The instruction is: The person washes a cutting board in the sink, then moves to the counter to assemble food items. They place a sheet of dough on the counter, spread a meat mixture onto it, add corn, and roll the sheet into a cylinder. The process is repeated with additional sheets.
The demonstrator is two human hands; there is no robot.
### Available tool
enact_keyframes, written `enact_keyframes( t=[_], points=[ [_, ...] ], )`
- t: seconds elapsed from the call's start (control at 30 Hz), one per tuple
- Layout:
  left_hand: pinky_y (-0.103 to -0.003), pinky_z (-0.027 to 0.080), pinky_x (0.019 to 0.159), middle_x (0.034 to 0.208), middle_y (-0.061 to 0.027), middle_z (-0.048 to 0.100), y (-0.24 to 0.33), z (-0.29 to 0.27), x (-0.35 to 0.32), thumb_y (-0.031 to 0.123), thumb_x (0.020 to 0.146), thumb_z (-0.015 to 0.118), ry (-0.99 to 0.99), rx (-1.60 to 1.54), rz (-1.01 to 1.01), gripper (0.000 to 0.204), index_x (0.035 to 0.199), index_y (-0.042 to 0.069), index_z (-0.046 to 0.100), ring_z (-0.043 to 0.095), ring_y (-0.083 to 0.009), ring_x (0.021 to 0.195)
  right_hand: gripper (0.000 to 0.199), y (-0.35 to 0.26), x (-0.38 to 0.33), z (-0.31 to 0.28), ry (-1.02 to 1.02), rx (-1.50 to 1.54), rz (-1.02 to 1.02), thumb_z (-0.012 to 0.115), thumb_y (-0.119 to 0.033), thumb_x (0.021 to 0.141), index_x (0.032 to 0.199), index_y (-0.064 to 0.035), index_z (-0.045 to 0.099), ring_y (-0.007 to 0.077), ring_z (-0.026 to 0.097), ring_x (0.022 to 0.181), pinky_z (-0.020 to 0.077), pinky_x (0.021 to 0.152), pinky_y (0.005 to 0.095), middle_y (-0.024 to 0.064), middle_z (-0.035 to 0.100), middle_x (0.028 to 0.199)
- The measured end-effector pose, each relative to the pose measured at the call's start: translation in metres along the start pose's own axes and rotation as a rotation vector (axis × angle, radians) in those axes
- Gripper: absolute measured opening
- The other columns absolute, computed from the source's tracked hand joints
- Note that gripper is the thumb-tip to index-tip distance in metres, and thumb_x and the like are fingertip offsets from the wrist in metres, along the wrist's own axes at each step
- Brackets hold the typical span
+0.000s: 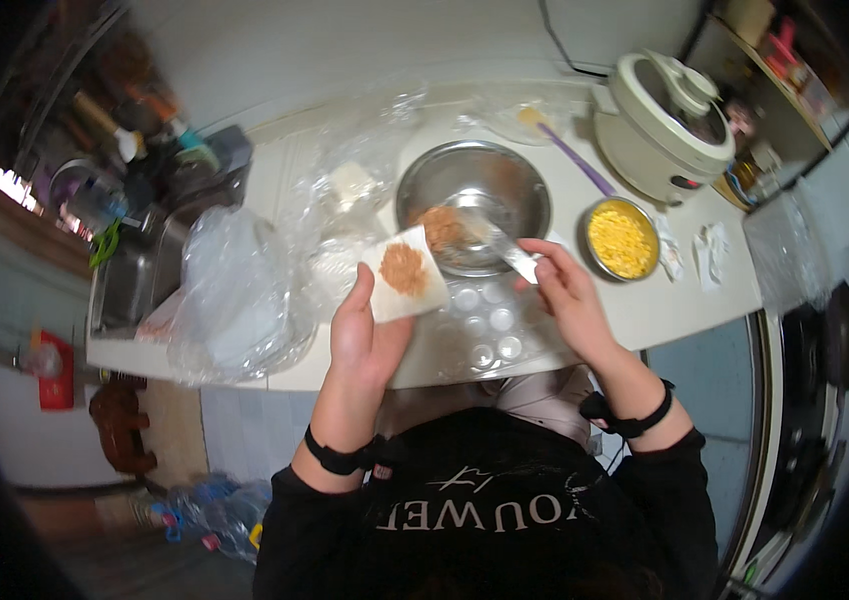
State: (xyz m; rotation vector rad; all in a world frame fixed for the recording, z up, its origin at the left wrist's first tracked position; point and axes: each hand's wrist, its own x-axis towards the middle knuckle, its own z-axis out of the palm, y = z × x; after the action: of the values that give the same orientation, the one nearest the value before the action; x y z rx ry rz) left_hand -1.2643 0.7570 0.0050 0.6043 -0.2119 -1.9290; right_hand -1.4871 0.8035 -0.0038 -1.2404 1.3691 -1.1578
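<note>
Topping appears underway: near the countertop's front edge (670,326), the left hand (360,335) grips a white square (432,288) (dough or bread) bearing brown filling (404,268), the right hand (570,290) pinches a utensil (517,259), and spreading likely calls for level support.

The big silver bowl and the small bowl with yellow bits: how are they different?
Size: the big bowl is much wider than the small bowl.
Food: the big bowl has brownish food, while the small bowl has yellow bits.
Fullness: the big bowl shows lots of bare metal; the small bowl looks nearly full.
Both are round and stand on the white counter.
</note>
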Motion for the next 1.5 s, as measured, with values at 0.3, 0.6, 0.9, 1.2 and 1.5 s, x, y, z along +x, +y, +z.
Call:
enact_keyframes(
  t=[0.3, 0.6, 0.9, 1.2, 1.5],
  points=[
    [-0.042, 0.030, 0.106, 0.135, -0.0149, 0.042, -0.023, -0.001, -0.004, 0.029, 0.099, 0.031, -0.092, 0.126, -0.194, 0.045, 0.133, -0.002, 0.033, 0.041, -0.0280, 0.124, 0.033, 0.014, 0.000, 0.008, -0.187, -0.076, -0.116, 0.045, -0.010, 0.094, 0.125, -0.0061, 0.034, 0.0073, 0.049, 0.071, 0.0417, 0.066, 0.0235, 0.0009, 0.056, 0.081],
    [-0.042, 0.035, 0.103, 0.129, -0.0132, 0.049, -0.013, -0.020, -0.001, 0.027, 0.098, 0.037, -0.042, 0.014, -0.148, 0.041, 0.129, 0.000, 0.039, 0.047, -0.0260, 0.119, 0.018, 0.051, 0.031, -0.157, 0.161, -1.072, -0.139, 0.055, 0.003, 0.074, 0.089, -0.0014, 0.063, 0.0328, 0.057, 0.087, 0.0463, 0.078, 0.0385, 0.0154, 0.059, 0.088],
    [-0.042, 0.036, 0.103, 0.130, -0.0134, 0.048, -0.017, -0.019, -0.003, 0.026, 0.099, 0.034, -0.065, -0.029, -0.144, 0.041, 0.130, 0.000, 0.037, 0.047, -0.0263, 0.120, 0.018, 0.063, 0.048, -0.165, -0.176, -1.013, 0.026, 0.057, -0.003, 0.073, 0.089, -0.0060, 0.065, 0.0323, 0.058, 0.088, 0.0463, 0.079, 0.0384, 0.0134, 0.059, 0.094],
    [-0.042, 0.034, 0.104, 0.130, -0.0145, 0.047, -0.018, -0.012, -0.003, 0.028, 0.098, 0.036, -0.006, 0.000, -0.141, 0.043, 0.130, -0.001, 0.038, 0.046, -0.0275, 0.120, 0.015, 0.067, 0.051, -0.159, -0.151, -1.274, 0.081, 0.061, -0.013, 0.072, 0.082, -0.0031, 0.066, 0.0341, 0.059, 0.083, 0.0475, 0.074, 0.0414, 0.0169, 0.059, 0.091],
    [-0.040, 0.031, 0.105, 0.132, -0.0116, 0.045, -0.020, -0.009, -0.003, 0.032, 0.098, 0.035, 0.059, 0.107, -0.129, 0.045, 0.132, 0.002, 0.035, 0.043, -0.0250, 0.123, 0.015, 0.066, 0.052, -0.144, -0.119, -1.496, -0.075, 0.062, -0.011, 0.068, 0.074, 0.0017, 0.064, 0.0355, 0.060, 0.078, 0.0490, 0.072, 0.0421, 0.0179, 0.062, 0.083]
  ],
)
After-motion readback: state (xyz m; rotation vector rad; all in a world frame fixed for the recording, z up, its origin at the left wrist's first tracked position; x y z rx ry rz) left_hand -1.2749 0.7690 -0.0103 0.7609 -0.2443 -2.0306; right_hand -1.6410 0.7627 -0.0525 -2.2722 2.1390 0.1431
